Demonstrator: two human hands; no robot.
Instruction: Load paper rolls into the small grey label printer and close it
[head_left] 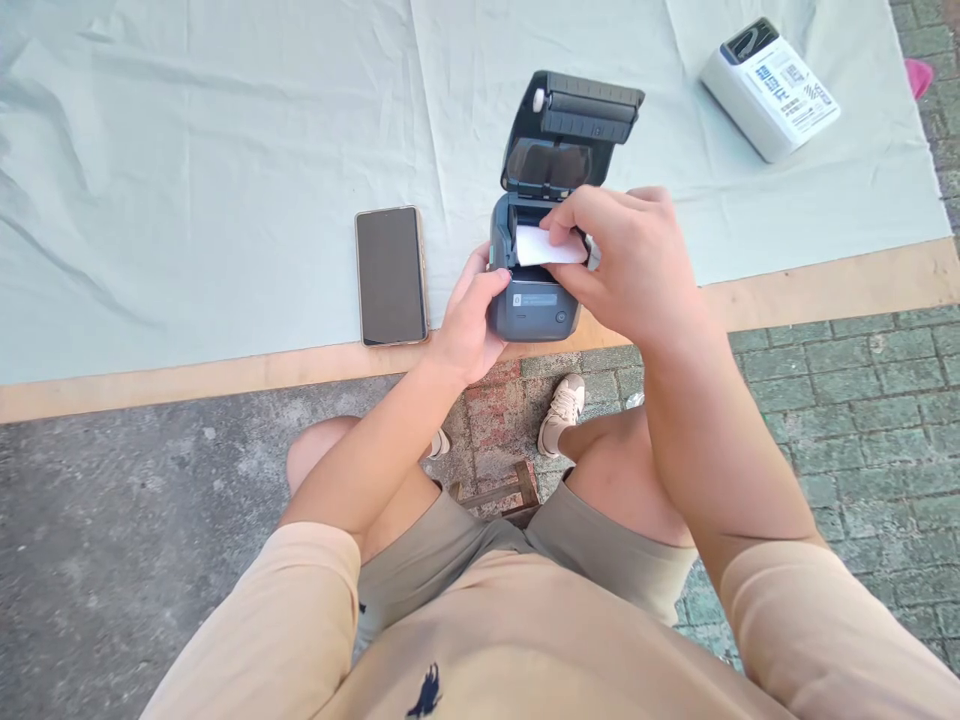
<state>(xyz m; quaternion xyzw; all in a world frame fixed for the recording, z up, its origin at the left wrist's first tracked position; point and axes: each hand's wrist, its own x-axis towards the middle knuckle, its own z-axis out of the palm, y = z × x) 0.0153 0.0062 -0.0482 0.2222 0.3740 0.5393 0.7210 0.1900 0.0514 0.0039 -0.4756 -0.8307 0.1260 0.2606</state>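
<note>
A small dark label printer (534,318) is held over the table's front edge, its lid (576,120) swung up and its paper bay facing me. My left hand (472,325) grips the printer's left side, thumb on the front rim. In the opening lies white label paper (546,245), its loose end toward the front. My right hand (626,250) pinches this paper between thumb and fingers at the bay's right side. Part of the paper and the inside of the bay are hidden behind my right fingers.
A phone (391,277) with a dark screen lies left of the printer, near the wooden table edge (300,370). At the back right a white box (776,90) with printed labels rests on the pale tablecloth (225,150). Below are paving and a wooden stool (517,490).
</note>
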